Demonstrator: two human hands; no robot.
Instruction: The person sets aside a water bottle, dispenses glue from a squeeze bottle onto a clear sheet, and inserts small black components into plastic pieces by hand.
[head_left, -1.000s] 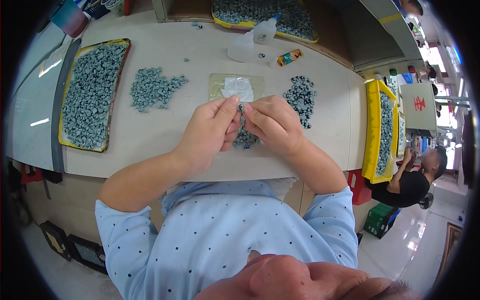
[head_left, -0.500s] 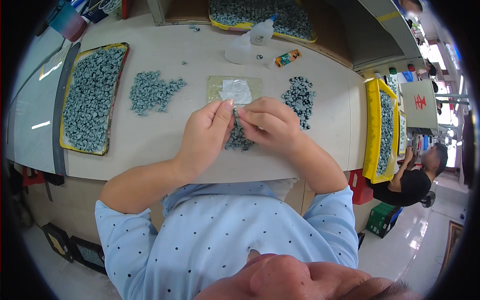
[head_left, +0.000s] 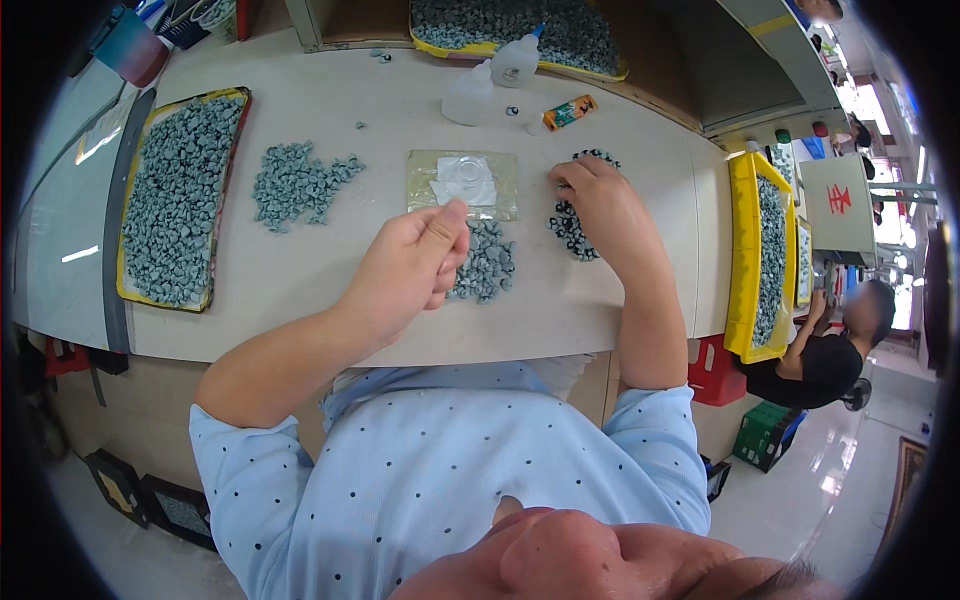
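Observation:
My left hand [head_left: 415, 255] is closed above the near middle of the table, thumb pressed on the curled fingers. Whatever it holds is hidden. Beside it lies a small pile of grey-green pieces [head_left: 487, 265], partly covered by the hand. My right hand [head_left: 608, 205] reaches over a pile of similar pieces with dark parts [head_left: 570, 235]. Its fingers are bent together at the pile's left edge, and anything between them is too small to make out. Between and beyond the hands lies a yellowish flat pad [head_left: 425, 175] with white paper and a clear ring-shaped item on it.
Farther left are a loose pile of grey-green pieces [head_left: 300, 185] and a full yellow-edged tray [head_left: 125, 270]. Two squeeze bottles [head_left: 468, 97] and an orange-green tube [head_left: 570, 112] stand or lie beyond the pad. A yellow bin [head_left: 745, 250] is at right; a person [head_left: 825, 370] sits beyond.
My right hand has left the left hand and moved right to the pile with dark parts. The left hand stays nearly in place, still closed. More of the middle pile now shows.

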